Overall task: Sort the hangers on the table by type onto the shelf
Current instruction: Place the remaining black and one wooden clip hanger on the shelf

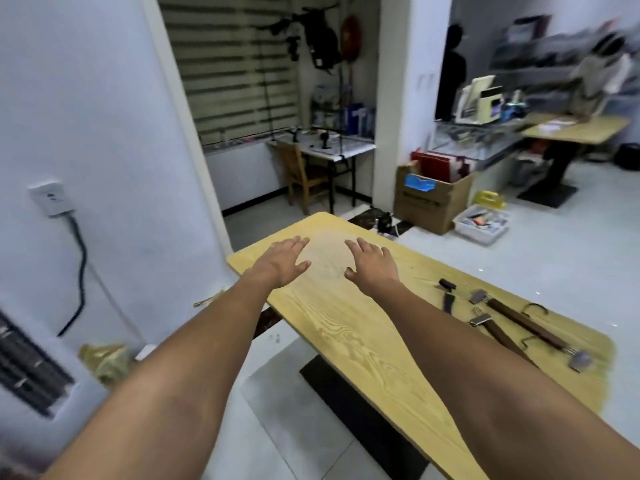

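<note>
Both my hands are stretched out flat, palms down, over the far end of a light wooden table (332, 327). My left hand (282, 263) and my right hand (372, 266) hold nothing, fingers straight. To the right of my right forearm lie two dark wooden clip hangers with metal clips and hooks: one hanger (526, 325) farther right, another hanger (498, 336) partly behind my arm. A small black hanger (447, 296) lies just left of them. No shelf is identifiable in view.
A white wall with a socket (52, 199) and cable stands at left. Beyond the table are a cardboard box (429, 199), a white bin (483, 223), a wooden chair (304, 174), a small desk and a second table (578, 128). Two people stand far back.
</note>
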Motion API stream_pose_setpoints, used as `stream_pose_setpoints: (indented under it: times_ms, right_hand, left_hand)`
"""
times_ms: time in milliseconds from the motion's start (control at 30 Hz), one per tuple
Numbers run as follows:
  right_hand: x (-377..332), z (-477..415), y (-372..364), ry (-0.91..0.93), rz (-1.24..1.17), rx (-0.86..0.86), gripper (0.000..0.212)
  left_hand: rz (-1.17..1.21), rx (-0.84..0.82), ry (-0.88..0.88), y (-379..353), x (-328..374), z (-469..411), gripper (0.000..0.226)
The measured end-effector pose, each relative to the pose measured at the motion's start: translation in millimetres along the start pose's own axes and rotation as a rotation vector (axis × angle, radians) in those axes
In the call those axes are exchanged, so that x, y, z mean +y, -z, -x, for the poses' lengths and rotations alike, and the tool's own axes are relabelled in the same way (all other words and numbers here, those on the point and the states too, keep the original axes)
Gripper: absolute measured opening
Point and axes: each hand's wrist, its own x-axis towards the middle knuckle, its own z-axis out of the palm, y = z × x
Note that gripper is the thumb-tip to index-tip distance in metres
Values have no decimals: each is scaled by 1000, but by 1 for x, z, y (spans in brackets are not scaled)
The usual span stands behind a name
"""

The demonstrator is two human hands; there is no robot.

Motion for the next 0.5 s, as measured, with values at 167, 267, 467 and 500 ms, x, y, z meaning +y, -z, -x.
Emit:
stream_pose_setpoints:
  times_ms: [167,267,467,500]
  right_hand:
    - [38,1,-8,-151,13,-13,65]
    - [66,10,-12,-241,18,-19,64]
    - [129,40,-21,-419,34,-48,66]
    - [139,45,-23,-447,34,-55,66]
  left_hand:
    - [34,-17,-138,-17,24,-56,61]
    - [48,-47,-229,-33,51,-80,61]
    - [74,-103,-403,-66,117,-119,61]
    - [79,-113,-432,-72,128,-124,61]
